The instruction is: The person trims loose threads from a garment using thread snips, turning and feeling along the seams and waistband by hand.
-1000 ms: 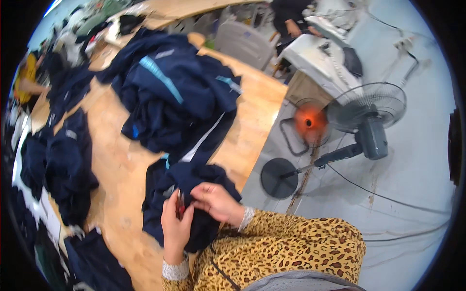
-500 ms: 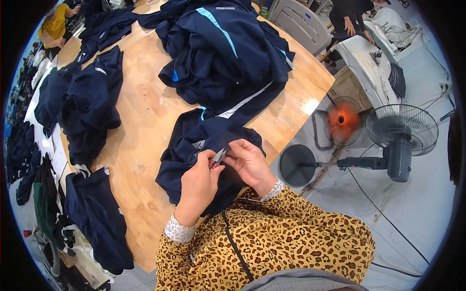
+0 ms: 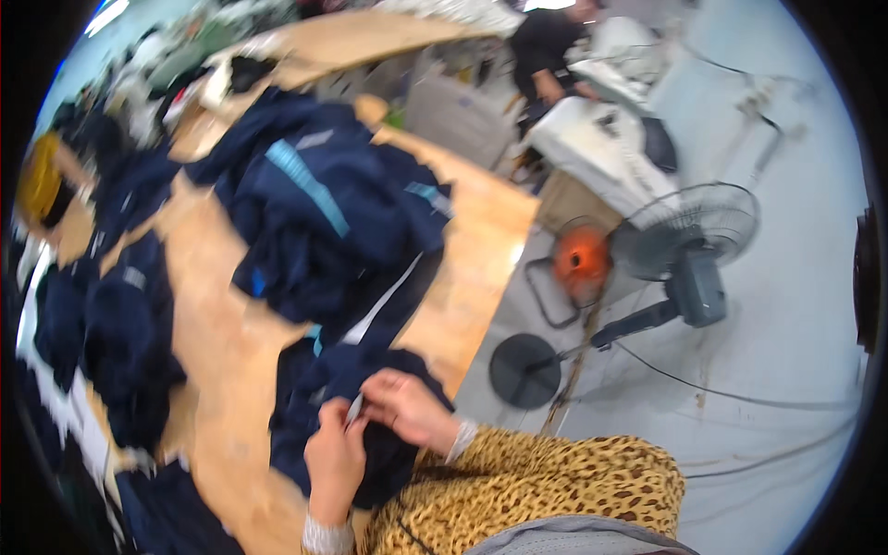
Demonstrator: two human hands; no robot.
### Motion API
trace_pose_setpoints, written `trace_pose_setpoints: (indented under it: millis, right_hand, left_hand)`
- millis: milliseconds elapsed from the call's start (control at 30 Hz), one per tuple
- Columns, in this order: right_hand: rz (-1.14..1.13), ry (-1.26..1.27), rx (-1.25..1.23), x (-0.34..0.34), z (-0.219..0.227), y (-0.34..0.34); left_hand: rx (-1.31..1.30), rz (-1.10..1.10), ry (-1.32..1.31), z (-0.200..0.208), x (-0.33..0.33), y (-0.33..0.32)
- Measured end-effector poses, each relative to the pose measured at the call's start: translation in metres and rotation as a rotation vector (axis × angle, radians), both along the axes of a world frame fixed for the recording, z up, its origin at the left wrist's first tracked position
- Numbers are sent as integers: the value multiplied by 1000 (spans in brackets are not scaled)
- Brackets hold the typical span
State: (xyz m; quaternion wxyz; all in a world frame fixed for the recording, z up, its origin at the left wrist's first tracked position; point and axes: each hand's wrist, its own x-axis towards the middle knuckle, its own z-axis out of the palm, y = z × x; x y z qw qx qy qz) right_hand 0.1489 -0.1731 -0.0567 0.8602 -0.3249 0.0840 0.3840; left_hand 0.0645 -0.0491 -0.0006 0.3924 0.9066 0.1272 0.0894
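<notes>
My left hand [image 3: 333, 462] is closed around a small pair of thread snips [image 3: 354, 410], their pale blades pointing up between my two hands. Close beside the blades, my right hand [image 3: 409, 407] has its fingertips pinched together; blur hides what they hold. Under both hands a navy garment [image 3: 301, 398] lies bunched at the table's near edge. A white strip and a light-blue trim show on the navy cloth just beyond it.
A large heap of navy garments [image 3: 314, 203] covers the wooden table [image 3: 217, 314] farther back. More navy clothes [image 3: 129, 342] lie along the left. A standing fan [image 3: 694, 277] and an orange fan [image 3: 583, 262] stand right. Two people work in the distance.
The view has tilted up and swung right, so table and fans appear shifted left and more background shows. My hands remain together over the garment, snips still in the left.
</notes>
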Motion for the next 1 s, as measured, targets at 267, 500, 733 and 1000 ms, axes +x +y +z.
trace_pose_setpoints:
  millis: [267,500,733,1000]
  right_hand:
    - [53,-57,-7,3,7,-10]
    - [187,-131,-80,-5,0,-21]
    - [759,-545,-250,-12,15,-84]
    - [1137,-836,-774,14,13,-165]
  left_hand:
    - [-313,211,-233,-15,-6,9]
    - [58,172,-116,-17,-12,-1]
    - [52,120,-126,-56,-17,9]
    - [-130,146,-164,-78,-18,20]
